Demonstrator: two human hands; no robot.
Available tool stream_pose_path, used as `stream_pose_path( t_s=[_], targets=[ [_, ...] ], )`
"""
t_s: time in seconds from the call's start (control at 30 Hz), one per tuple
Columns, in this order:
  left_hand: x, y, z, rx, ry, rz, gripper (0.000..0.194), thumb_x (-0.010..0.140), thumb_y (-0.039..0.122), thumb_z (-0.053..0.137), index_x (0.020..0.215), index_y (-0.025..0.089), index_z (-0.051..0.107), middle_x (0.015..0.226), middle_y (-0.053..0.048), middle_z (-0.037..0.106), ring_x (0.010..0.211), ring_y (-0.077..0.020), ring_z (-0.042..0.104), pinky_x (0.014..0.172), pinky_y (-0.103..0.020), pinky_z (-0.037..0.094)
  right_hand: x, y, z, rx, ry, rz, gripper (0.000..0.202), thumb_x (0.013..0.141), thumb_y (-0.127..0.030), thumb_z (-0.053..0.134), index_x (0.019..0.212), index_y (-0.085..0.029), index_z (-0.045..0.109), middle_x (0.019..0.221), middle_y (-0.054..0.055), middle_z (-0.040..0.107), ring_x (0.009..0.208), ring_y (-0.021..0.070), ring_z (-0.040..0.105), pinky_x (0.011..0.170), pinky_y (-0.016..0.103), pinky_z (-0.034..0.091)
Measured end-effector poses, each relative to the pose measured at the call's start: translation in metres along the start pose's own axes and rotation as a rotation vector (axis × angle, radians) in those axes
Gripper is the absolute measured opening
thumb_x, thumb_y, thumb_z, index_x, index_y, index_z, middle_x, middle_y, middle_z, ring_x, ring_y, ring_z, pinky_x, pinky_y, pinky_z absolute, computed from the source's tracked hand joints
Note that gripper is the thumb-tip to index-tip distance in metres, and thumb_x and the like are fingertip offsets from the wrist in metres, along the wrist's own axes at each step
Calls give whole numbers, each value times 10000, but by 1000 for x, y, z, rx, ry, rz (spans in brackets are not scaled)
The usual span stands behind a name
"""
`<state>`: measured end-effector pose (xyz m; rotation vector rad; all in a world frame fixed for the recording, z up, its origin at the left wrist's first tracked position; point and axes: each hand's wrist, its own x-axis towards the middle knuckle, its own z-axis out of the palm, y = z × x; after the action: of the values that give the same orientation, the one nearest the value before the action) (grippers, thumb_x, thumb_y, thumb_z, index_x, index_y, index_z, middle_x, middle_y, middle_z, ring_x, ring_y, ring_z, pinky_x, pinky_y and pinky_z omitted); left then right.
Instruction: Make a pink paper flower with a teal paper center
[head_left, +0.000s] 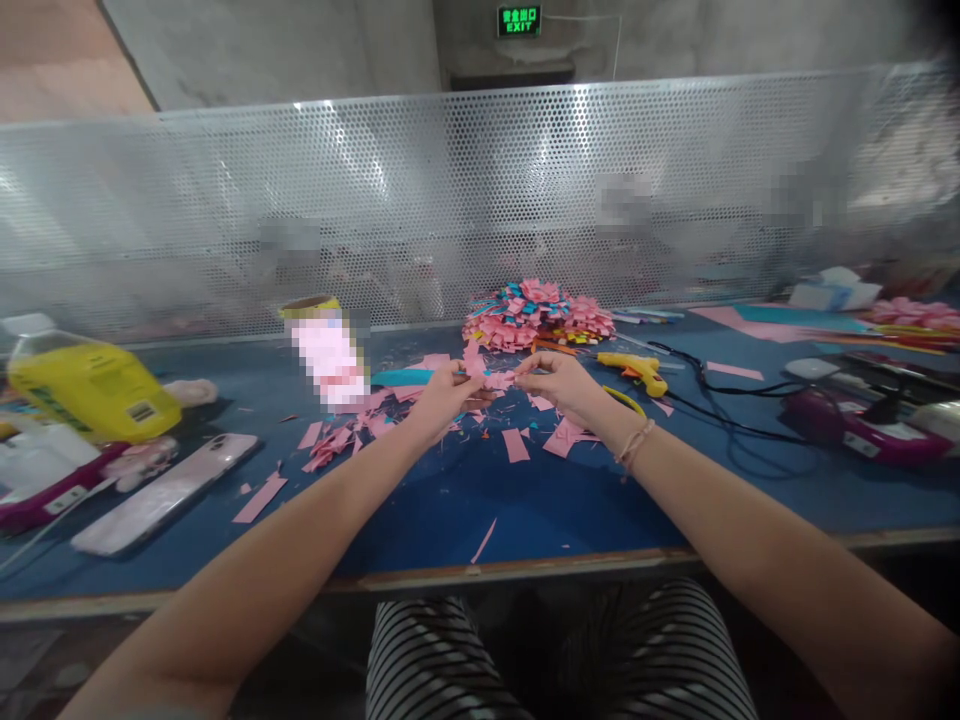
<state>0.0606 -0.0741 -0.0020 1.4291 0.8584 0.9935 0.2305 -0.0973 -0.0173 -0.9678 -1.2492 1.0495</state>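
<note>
Over the middle of the blue table, my left hand and my right hand meet at a small pink paper piece. Both hands pinch it between their fingertips, one from each side. Fingers cover part of it, so its full shape is hidden. Just beyond my hands lies a heap of pink, blue and yellow paper flowers. Beneath and around my hands are loose pink paper strips and small scraps. To the right of my right hand rests a yellow glue gun with a dark cord.
A paper tube, partly blurred, stands left of the heap. Far left are a yellow-filled bottle and a phone. At right lie a purple device and coloured paper sheets. A perforated metal panel closes off the back.
</note>
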Motion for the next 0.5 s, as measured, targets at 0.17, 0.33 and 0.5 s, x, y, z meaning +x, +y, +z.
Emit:
stream_pose_path(
  t_s=[0.17, 0.33, 0.5],
  targets=[
    [1, -1, 0, -25, -3, -11, 137, 693, 141, 565, 683, 167, 431, 632, -11, 605, 591, -119, 612, 606, -261, 492, -1, -2, 2, 150, -6, 31, 196, 553, -317, 702, 619, -166, 596, 679, 15, 609, 681, 117, 577, 720, 286, 459],
    [2, -1, 1, -50, 26, -42, 129, 695, 116, 558, 700, 165, 439, 605, -3, 597, 576, -114, 608, 621, -270, 495, -2, -5, 0, 210, 7, 8, 205, 537, -238, 719, 664, -175, 571, 677, -21, 577, 666, 89, 569, 748, 274, 462],
    [1, -1, 1, -65, 26, -52, 140, 696, 114, 568, 707, 163, 437, 610, -4, 601, 571, -109, 606, 643, -279, 499, -3, -9, 1, 215, -16, 29, 214, 540, -245, 716, 652, -169, 550, 671, -18, 563, 671, 88, 563, 751, 269, 457]
  ],
)
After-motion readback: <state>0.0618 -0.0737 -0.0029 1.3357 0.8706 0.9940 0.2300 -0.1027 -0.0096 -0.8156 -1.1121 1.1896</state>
